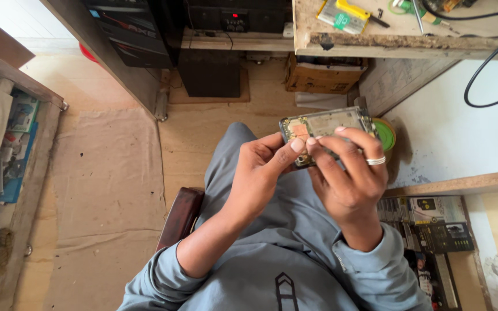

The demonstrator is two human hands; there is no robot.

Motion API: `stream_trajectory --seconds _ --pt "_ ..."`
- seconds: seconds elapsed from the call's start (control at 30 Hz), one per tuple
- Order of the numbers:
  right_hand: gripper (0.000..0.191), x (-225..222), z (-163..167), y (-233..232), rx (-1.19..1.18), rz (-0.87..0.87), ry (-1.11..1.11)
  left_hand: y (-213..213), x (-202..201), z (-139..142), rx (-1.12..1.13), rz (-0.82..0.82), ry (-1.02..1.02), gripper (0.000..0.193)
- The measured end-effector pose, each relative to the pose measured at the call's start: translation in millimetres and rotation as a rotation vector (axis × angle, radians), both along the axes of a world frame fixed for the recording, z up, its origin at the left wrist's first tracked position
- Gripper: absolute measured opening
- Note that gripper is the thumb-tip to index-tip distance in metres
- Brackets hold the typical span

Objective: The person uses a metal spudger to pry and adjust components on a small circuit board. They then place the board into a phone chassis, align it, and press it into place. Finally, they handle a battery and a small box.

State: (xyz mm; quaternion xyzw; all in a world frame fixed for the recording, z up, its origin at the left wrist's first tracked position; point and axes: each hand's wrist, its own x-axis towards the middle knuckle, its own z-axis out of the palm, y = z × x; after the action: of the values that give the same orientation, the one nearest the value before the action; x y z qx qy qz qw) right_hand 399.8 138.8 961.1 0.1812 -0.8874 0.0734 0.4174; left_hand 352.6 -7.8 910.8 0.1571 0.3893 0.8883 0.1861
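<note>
An opened phone point(329, 124) with its back off shows copper and grey inner parts; it is held above my lap in the head view. My left hand point(260, 170) grips its left end, thumb pressed on the lower edge. My right hand point(350, 173), wearing a silver ring, wraps the phone from the right, fingers curled over its front edge and thumb meeting the left thumb. The lower part of the phone is hidden behind my fingers.
A workbench point(410, 40) at the top right carries a yellow tool point(344, 14), screwdrivers and a black cable point(491, 63). A green-yellow roll point(386, 133) sits behind the phone. Black electronics boxes point(145, 29) and a cardboard box point(324, 78) stand on the floor ahead. Packaged goods point(433, 230) lie at the right.
</note>
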Motion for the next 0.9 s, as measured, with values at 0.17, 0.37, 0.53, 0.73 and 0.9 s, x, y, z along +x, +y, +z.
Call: stream_trajectory --seconds 0.17,0.37,0.53,0.73,0.9 --pt "0.031 -0.3 9.1 -14.7 0.020 0.018 -0.100 1.5 -11.3 -8.2 -0.105 0.163 0.035 0.026" --pt "0.035 -6.3 14.8 -10.4 -0.160 0.166 -0.199 -5.7 -31.1 -9.1 -0.148 0.152 -0.014 0.025" --pt "0.018 -27.3 13.7 34.3 -0.528 0.190 -0.151 -16.6 -42.6 -10.6 -0.297 0.109 -0.009 0.026" --pt "0.013 -129.2 13.1 105.2 -0.396 0.151 -0.290 -15.2 -50.9 -14.8 -0.312 0.060 0.007 0.027" --pt "0.012 -210.2 0.9 135.7 -0.149 0.061 -0.344 -11.9 -48.3 -12.8 -0.297 -0.008 -0.025 0.022"
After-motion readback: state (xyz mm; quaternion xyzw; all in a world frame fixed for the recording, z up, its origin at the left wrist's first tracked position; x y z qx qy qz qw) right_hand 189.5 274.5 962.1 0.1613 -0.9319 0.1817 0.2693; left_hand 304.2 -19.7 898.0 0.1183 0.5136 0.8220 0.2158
